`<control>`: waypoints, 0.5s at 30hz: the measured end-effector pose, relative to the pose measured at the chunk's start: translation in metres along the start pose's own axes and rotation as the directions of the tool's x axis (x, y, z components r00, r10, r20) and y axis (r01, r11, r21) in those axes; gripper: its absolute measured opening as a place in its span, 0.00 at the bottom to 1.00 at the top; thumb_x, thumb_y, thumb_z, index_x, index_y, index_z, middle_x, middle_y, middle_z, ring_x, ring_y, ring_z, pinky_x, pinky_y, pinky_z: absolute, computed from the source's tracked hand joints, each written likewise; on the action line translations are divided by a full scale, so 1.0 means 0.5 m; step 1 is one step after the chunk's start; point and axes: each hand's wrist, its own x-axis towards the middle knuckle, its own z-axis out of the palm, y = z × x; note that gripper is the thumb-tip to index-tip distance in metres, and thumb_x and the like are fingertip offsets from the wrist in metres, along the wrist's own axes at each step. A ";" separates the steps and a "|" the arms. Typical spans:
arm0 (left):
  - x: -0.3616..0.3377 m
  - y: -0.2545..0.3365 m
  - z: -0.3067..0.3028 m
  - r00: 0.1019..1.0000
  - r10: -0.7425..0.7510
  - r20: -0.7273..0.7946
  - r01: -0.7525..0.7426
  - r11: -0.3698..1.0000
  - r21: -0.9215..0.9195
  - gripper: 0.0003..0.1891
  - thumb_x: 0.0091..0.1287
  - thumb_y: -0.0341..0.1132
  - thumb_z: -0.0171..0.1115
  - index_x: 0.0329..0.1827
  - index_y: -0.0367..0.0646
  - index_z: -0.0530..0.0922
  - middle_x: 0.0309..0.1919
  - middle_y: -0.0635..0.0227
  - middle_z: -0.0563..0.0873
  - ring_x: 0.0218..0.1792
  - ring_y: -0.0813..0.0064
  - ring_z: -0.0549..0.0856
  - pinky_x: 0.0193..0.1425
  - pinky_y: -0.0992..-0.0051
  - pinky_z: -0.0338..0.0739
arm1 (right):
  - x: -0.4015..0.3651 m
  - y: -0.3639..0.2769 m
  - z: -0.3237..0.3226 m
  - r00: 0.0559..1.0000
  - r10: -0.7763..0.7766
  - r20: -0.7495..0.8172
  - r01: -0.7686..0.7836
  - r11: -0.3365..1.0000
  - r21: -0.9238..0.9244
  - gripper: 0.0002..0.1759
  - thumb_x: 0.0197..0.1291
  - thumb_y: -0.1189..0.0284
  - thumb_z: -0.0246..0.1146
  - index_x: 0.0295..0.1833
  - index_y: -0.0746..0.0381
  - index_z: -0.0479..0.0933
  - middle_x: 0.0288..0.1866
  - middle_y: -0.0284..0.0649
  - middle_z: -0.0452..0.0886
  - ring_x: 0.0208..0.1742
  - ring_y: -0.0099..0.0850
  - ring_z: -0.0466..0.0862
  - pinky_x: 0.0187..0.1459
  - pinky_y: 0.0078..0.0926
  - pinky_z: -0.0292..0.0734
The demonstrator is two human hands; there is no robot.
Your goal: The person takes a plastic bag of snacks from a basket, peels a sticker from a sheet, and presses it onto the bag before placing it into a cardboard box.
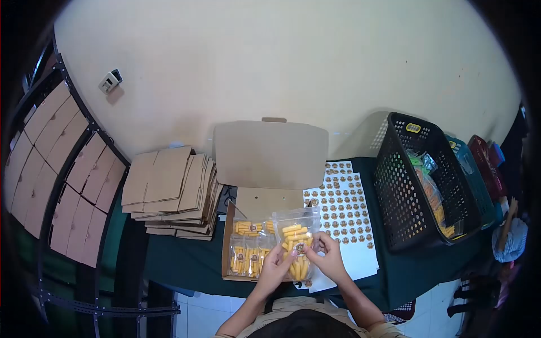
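Note:
A clear pouch of yellow sticks (295, 234) is held upright between my two hands, over the right part of an open cardboard box (226, 248). My left hand (275, 266) grips the pouch's left side, its thumb near a round brown sticker (300, 248) on the front. On the right side, my right hand (328, 258) holds the pouch, thumb also by the sticker. Smaller pouches of yellow sticks (243, 256) lie in the box's left part. Sheets of round stickers (350, 225) lie right of the box.
Flattened cardboard boxes (163, 180) are stacked at the left. A black basket (394, 186) with colourful packs stands at the right, with green and red baskets behind it. Shelves of closed cartons (81, 208) stand far left. The box lid (271, 155) stands raised against the wall.

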 end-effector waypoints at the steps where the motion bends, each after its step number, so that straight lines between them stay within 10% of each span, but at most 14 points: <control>1: 0.001 -0.002 -0.002 1.000 0.030 -0.004 -0.030 0.999 0.042 0.16 0.66 0.31 0.51 0.54 0.33 0.66 0.44 0.65 0.78 0.42 0.83 0.77 0.46 0.82 0.72 | -0.001 -0.004 0.004 1.000 -0.001 0.001 0.001 1.000 0.000 0.09 0.50 0.76 0.64 0.35 0.64 0.71 0.24 0.27 0.72 0.24 0.11 0.69 0.24 0.09 0.64; 3: 0.003 0.002 -0.005 0.999 0.022 -0.023 -0.022 1.000 0.018 0.15 0.65 0.31 0.51 0.53 0.33 0.67 0.43 0.65 0.78 0.41 0.83 0.77 0.44 0.83 0.72 | -0.005 -0.021 0.016 0.991 0.112 0.067 -0.127 0.948 0.293 0.15 0.50 0.77 0.64 0.42 0.64 0.68 0.30 0.32 0.75 0.29 0.14 0.74 0.28 0.12 0.70; 10: 0.008 -0.009 -0.002 0.994 0.027 -0.101 -0.030 0.999 -0.029 0.15 0.64 0.30 0.54 0.50 0.32 0.68 0.41 0.65 0.79 0.38 0.85 0.77 0.40 0.84 0.72 | -0.006 -0.009 0.008 0.974 0.138 0.178 -0.155 0.984 0.083 0.22 0.49 0.78 0.63 0.49 0.65 0.64 0.44 0.39 0.74 0.45 0.23 0.77 0.47 0.20 0.72; 15: 0.014 0.001 0.009 0.975 0.121 -0.187 -0.114 0.992 0.047 0.12 0.62 0.31 0.57 0.44 0.33 0.73 0.34 0.68 0.81 0.34 0.87 0.77 0.36 0.86 0.70 | -0.014 0.005 0.023 0.979 0.143 0.143 -0.147 0.989 0.019 0.24 0.49 0.77 0.64 0.50 0.66 0.63 0.42 0.38 0.74 0.43 0.21 0.75 0.41 0.19 0.74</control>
